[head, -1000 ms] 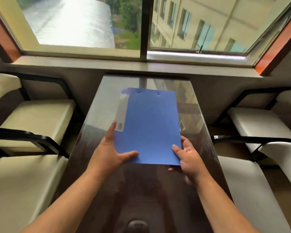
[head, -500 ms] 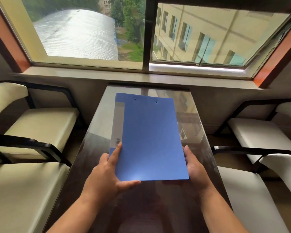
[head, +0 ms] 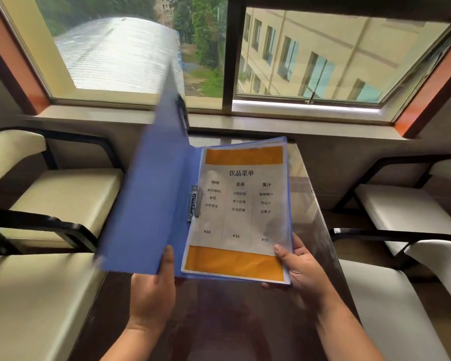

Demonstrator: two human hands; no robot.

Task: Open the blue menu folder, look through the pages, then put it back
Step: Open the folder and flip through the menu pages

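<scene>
The blue menu folder [head: 151, 204] is held open above the dark glass-topped table [head: 313, 204]. Its front cover stands up to the left, blurred. The right half shows a white drinks menu page [head: 242, 212] with orange bands at top and bottom, in a clear sleeve, pinned by a metal clip [head: 194, 201] at the spine. My left hand [head: 154, 290] grips the bottom edge of the raised cover, thumb on its inner face. My right hand [head: 302, 269] holds the folder's lower right corner, thumb on the page.
Cream-cushioned chairs with black frames flank the table: two on the left [head: 63, 196] and two on the right [head: 406, 209]. A window sill [head: 271, 123] and a large window run across the far end of the table.
The folder was shut and held just over the table. It has been lifted toward me and its cover swung open to the left, showing the first menu page.
</scene>
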